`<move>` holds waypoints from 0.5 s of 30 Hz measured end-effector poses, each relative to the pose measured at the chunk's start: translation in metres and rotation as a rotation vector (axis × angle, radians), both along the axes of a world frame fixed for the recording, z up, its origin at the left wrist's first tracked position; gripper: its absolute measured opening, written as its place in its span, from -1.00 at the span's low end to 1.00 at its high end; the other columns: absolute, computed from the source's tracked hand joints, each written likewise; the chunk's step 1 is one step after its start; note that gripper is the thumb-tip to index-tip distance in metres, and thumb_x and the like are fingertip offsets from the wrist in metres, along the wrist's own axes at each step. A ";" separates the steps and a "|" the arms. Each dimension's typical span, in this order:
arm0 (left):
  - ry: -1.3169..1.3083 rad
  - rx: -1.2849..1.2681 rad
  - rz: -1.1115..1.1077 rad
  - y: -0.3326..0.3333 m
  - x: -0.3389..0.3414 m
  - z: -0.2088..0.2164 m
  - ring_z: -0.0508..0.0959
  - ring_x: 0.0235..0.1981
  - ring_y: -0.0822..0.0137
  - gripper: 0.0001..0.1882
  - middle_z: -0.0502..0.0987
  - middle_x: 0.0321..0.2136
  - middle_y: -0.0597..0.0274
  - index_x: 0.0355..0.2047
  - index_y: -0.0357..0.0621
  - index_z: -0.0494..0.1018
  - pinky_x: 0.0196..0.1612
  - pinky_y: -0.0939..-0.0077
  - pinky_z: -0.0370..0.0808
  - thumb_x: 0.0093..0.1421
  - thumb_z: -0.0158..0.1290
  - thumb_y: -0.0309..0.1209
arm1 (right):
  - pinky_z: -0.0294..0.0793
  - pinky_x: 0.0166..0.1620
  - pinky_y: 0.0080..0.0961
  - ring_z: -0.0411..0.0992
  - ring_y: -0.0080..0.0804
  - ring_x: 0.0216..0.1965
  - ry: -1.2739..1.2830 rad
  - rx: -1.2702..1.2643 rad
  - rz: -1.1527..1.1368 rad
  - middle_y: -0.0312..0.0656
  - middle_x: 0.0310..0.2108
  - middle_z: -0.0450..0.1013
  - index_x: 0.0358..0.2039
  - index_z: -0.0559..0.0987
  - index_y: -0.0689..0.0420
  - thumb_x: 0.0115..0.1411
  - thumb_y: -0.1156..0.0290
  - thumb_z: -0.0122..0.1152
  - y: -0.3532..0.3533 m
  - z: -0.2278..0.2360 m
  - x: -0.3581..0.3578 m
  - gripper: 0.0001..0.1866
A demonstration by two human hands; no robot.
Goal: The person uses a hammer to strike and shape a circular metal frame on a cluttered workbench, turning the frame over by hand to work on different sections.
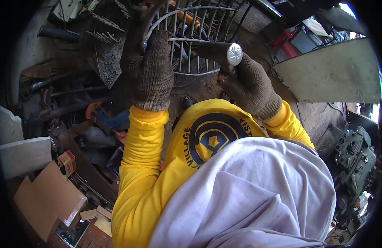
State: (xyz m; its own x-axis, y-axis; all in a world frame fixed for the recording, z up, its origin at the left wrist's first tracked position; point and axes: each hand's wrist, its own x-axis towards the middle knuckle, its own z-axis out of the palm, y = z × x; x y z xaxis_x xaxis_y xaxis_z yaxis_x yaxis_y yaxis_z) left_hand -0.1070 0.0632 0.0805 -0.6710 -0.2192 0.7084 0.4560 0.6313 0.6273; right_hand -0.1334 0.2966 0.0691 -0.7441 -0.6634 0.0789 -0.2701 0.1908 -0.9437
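Head view, bar grille [191,40]: at 12 o'clock, curved rim by the left hand.
Left hand [154,70]: gloved, 11 o'clock; fingers too hidden to tell their grip.
Right hand [255,89]: gloved, 2 o'clock; fingers curled around a dark cylindrical tool [215,51].
Tool's silvery round end: 1 o'clock, before the glove.
Cardboard [46,198]: 8 o'clock.
Green machine [357,159]: 3 o'clock.

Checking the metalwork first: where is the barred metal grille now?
In the head view, the barred metal grille is at top centre, mostly right of the left hand and up-left of the right hand.
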 end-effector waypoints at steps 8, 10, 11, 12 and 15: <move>0.087 0.208 0.007 -0.002 0.004 0.002 0.47 0.11 0.17 -0.60 0.48 0.07 0.04 0.11 -0.17 0.42 0.15 0.36 0.37 0.24 0.06 -0.49 | 0.49 -0.23 -0.31 0.56 0.01 -0.29 0.028 0.009 -0.055 -0.03 -0.37 0.54 -0.13 0.48 0.18 0.24 0.19 0.19 -0.006 -0.033 0.017 -0.66; 0.090 0.212 0.010 -0.004 0.003 0.004 0.48 0.09 0.17 -0.60 0.48 0.06 0.04 0.10 -0.17 0.43 0.14 0.35 0.37 0.24 0.06 -0.50 | 0.49 -0.23 -0.30 0.56 0.02 -0.29 0.099 -0.032 -0.038 -0.02 -0.37 0.54 -0.14 0.48 0.18 0.23 0.19 0.19 -0.010 -0.028 0.013 -0.67; 0.088 0.213 0.014 -0.004 0.004 0.005 0.48 0.09 0.17 -0.61 0.49 0.06 0.04 0.10 -0.17 0.43 0.14 0.35 0.37 0.24 0.06 -0.50 | 0.49 -0.24 -0.29 0.55 0.03 -0.29 0.161 -0.120 -0.013 -0.01 -0.37 0.54 -0.15 0.48 0.18 0.23 0.20 0.19 -0.011 -0.032 0.011 -0.68; 0.087 0.213 0.025 -0.004 0.005 0.004 0.49 0.08 0.17 -0.61 0.49 0.06 0.04 0.09 -0.17 0.43 0.13 0.34 0.37 0.24 0.06 -0.50 | 0.48 -0.23 -0.29 0.55 0.04 -0.28 0.137 -0.132 0.004 0.00 -0.37 0.54 -0.15 0.48 0.18 0.23 0.20 0.19 -0.010 -0.039 0.014 -0.68; 0.139 0.328 -0.017 -0.003 0.006 0.003 0.52 0.05 0.28 -0.61 0.52 0.04 0.09 0.11 -0.20 0.43 0.08 0.50 0.43 0.25 0.06 -0.51 | 0.48 -0.18 -0.29 0.54 0.04 -0.22 0.063 -0.006 -0.022 0.04 -0.31 0.53 -0.10 0.48 0.19 0.24 0.22 0.16 -0.009 -0.036 0.019 -0.67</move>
